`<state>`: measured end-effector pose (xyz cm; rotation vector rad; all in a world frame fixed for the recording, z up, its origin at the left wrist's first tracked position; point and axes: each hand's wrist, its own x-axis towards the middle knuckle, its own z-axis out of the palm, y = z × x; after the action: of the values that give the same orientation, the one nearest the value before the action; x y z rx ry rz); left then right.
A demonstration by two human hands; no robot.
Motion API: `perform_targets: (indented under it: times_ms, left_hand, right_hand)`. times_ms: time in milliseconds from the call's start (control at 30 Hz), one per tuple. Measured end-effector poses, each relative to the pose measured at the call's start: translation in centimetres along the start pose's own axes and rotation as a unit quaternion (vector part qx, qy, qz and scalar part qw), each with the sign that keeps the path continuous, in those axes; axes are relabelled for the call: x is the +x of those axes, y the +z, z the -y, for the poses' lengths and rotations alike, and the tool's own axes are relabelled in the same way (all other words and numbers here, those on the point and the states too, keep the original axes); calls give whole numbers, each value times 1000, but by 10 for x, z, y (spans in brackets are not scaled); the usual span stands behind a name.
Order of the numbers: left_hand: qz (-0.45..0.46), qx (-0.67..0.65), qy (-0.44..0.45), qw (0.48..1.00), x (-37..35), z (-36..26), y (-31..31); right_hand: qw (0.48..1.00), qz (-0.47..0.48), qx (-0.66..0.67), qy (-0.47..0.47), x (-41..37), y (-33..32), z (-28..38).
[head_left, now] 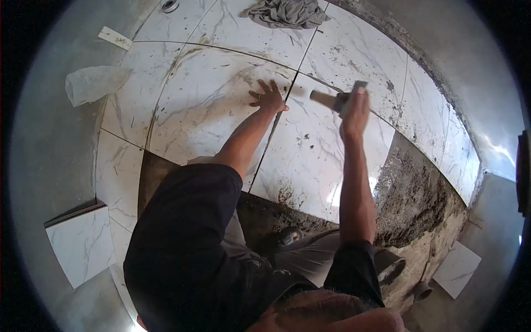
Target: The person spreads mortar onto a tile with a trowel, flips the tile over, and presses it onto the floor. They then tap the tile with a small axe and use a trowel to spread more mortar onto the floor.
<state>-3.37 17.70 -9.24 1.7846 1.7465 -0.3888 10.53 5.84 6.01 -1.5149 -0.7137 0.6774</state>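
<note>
My left hand (pixel 269 98) lies with its fingers spread on a white marbled floor tile (pixel 204 105), beside the dark joint to the neighbouring tile (pixel 310 160). A ring shows on one finger. My right hand (pixel 355 117) is closed around the grey head of a hammer (pixel 325 99), thumb on top. Its brown handle points left over the neighbouring tile, near the upper joint, and is slightly blurred. Dark smears and crumbs of mortar mark the tiles.
Wet mortar (pixel 412 193) lies right of the tiles, near a pipe end (pixel 390 268). A grey cloth (pixel 287 12) sits at the top, a plastic bag (pixel 94 84) at left. Cut tiles (pixel 83 243) lean left, another tile piece (pixel 457 269) lies right. Walls border both sides.
</note>
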Motion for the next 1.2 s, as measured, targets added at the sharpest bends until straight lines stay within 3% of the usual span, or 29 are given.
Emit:
perform_targets:
  times_ms: [67, 167, 267, 333, 533, 600, 767, 1033, 1067, 1133, 1200]
  left_hand:
    - [0, 1, 0, 1000, 0, -1, -1]
    - [-4, 3, 6, 1000, 3, -1, 1]
    - [-1, -2, 5, 1000, 4, -1, 7]
    - [0, -1, 6, 1000, 3, 0, 3]
    - [18, -1, -3, 1000, 2, -1, 2]
    - [6, 2, 1, 1000, 4, -3, 1]
    - [9, 5, 4, 1000, 5, -8, -6]
    - [6, 24, 13, 1000, 6, -7, -5]
    - [9, 27, 7, 1000, 9, -9, -7]
    - [26, 33, -5, 999, 5, -3, 0]
    - [26, 31, 13, 999, 10, -1, 2]
  right_hand:
    - [999, -8, -36, 12, 10, 2, -9]
    - [997, -3, 72, 38, 17, -2, -7]
    - [999, -37, 30, -10, 7, -2, 8]
    - [999, -30, -22, -12, 11, 6, -17]
    - [999, -27, 39, 10, 5, 6, -12]
    - [997, -34, -61, -12, 3, 15, -17]
    - [998, -48, 28, 2, -2, 8, -2]
    - [996, -88, 25, 13, -12, 1, -9]
    - [993, -89, 72, 19, -19, -1, -7]
    - [993, -100, 65, 12, -30, -1, -7]
    - [995, -91, -36, -30, -23, 6, -14]
